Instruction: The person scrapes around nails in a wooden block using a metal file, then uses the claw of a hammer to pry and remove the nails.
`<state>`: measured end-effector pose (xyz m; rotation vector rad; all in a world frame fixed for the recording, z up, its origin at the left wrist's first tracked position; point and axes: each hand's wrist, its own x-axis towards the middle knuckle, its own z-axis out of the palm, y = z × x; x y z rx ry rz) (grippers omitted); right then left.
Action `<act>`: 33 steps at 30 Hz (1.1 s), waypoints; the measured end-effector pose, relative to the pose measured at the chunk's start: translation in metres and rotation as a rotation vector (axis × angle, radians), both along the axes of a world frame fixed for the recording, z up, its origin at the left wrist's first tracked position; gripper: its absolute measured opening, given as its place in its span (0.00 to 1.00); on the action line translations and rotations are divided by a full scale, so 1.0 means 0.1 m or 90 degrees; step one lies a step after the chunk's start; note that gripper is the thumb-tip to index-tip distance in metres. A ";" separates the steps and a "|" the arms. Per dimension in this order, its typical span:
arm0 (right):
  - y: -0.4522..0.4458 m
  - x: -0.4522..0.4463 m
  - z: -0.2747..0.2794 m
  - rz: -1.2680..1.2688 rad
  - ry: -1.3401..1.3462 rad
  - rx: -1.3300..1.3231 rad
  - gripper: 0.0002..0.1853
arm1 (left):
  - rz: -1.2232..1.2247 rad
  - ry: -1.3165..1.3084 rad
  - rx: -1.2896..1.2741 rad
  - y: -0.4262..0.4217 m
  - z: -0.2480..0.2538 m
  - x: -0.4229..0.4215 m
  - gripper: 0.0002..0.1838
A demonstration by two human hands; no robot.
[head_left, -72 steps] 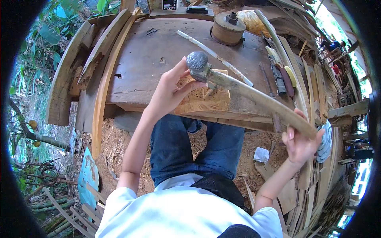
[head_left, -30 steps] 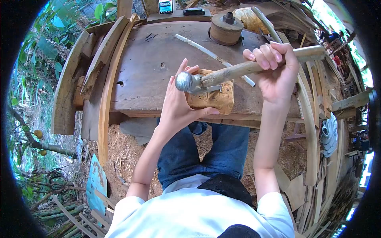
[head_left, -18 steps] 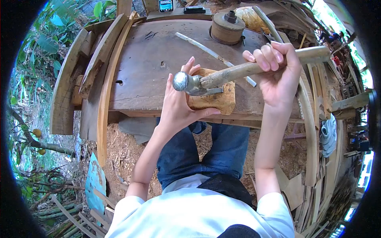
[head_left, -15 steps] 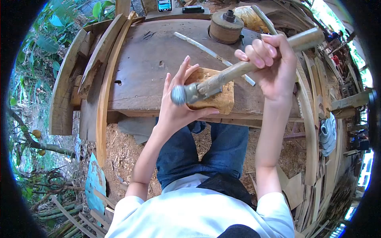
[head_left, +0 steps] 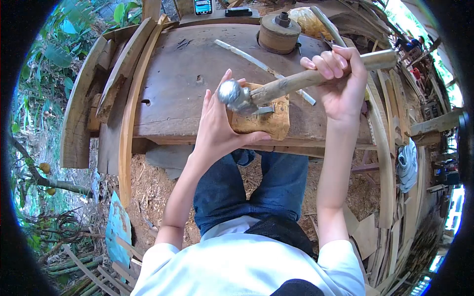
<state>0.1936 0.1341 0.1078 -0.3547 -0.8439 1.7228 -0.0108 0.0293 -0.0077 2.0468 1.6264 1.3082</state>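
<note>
A pale wooden block (head_left: 276,123) lies at the near edge of the dark workbench (head_left: 173,98). My left hand (head_left: 219,123) is wrapped round the block's left side, thumb along its near edge and fingers spread beyond it. In my right hand (head_left: 342,84), the fingers are closed round the wooden handle of a hammer (head_left: 281,85). The rounded metal head hangs over the block's left part, close to my left fingers. A small flat metal piece (head_left: 264,110) shows beside the head, above the block; whether it touches the wood is unclear.
A white strip (head_left: 256,61) lies across the bench beyond the block. At the back stand a round wooden piece with a bolt (head_left: 279,33) and a phone (head_left: 203,6). Long curved boards (head_left: 138,93) line the left side; more timber (head_left: 385,163) is on the right.
My right hand has swapped from supporting the handle's end to gripping it mid-length. My left hand has left the hammer head and holds the block. The head has since bobbed up and down slightly.
</note>
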 end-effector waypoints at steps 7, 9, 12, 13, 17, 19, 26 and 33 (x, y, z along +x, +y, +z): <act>-0.11 0.23 -0.35 -0.050 0.238 0.012 0.19 | 0.023 -0.008 -0.011 -0.03 0.03 0.03 0.75; -0.19 0.37 -0.35 -0.073 0.258 0.132 0.19 | 0.011 -0.024 -0.014 -0.01 0.02 0.03 0.75; -0.39 0.70 -0.04 -0.083 0.260 0.311 0.20 | -0.009 -0.046 -0.017 0.00 0.01 0.00 0.74; -0.47 0.85 0.08 -0.084 0.261 0.312 0.20 | -0.016 -0.052 -0.014 0.00 0.01 0.00 0.74; -0.66 1.05 0.26 -0.099 0.039 0.513 0.18 | 0.027 0.004 0.032 0.00 0.03 0.05 0.73; -0.73 0.96 0.24 -0.140 -0.099 0.582 0.16 | 0.093 0.009 0.049 0.02 0.01 0.08 0.70; -0.33 0.55 -0.24 -0.337 -0.169 0.536 0.10 | 0.156 0.034 0.085 0.06 -0.02 0.00 0.64; 0.07 0.15 -0.64 -0.456 -0.214 0.621 0.10 | 0.165 0.011 0.078 0.04 0.00 -0.09 0.63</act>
